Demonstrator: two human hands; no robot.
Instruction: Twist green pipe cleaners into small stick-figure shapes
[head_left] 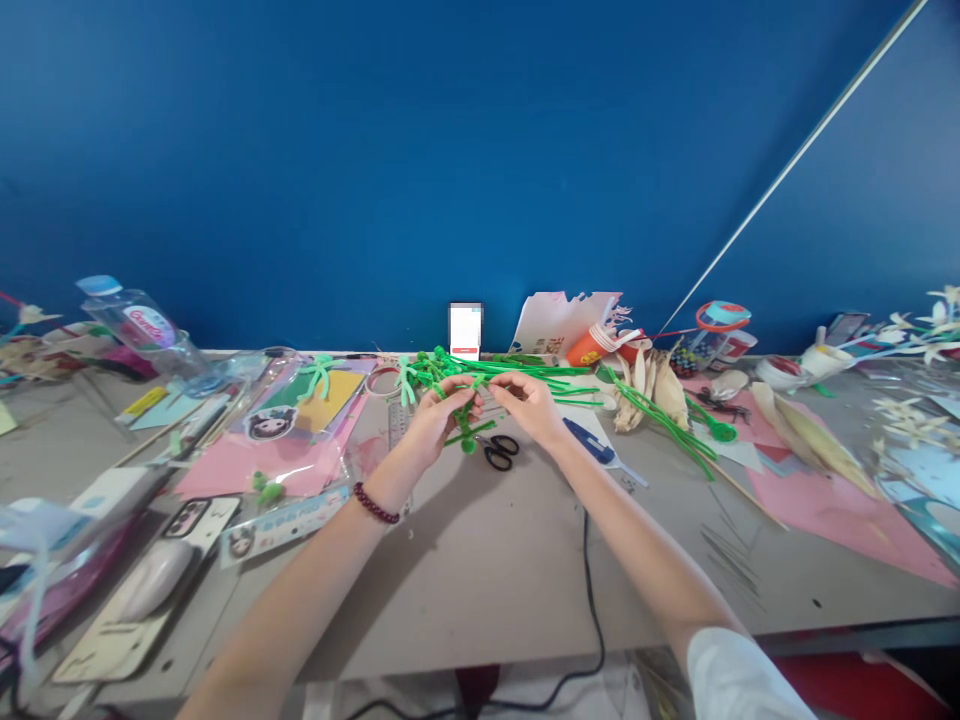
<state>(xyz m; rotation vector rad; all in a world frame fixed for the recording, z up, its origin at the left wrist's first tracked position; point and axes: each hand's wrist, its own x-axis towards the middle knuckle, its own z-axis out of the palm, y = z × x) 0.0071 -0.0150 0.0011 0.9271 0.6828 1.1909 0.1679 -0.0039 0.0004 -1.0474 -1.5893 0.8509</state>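
Note:
In the head view, both of my hands meet over the middle of the table. My left hand (433, 425) is closed around a green pipe cleaner piece (468, 440), whose curled end hangs below the fingers. With thumb and forefinger, my right hand (529, 408) pinches the upper part of the same green piece. Black-handled scissors (501, 455) lie on the table just below the hands. Behind the fingers is a pile of curled green pipe cleaners (431, 367), with straight green stems (551, 370) stretching right. A blue glue gun (589, 440) lies right of the scissors.
A phone (465, 325) stands against the blue wall. Left are a clear bottle (142, 320), pink paper in plastic sleeves (262, 465) and a white mouse (157, 580). Right are dried husks (666, 390), paper cups (592, 345) and pink sheets (832, 520). A black cable (590, 580) crosses the front edge.

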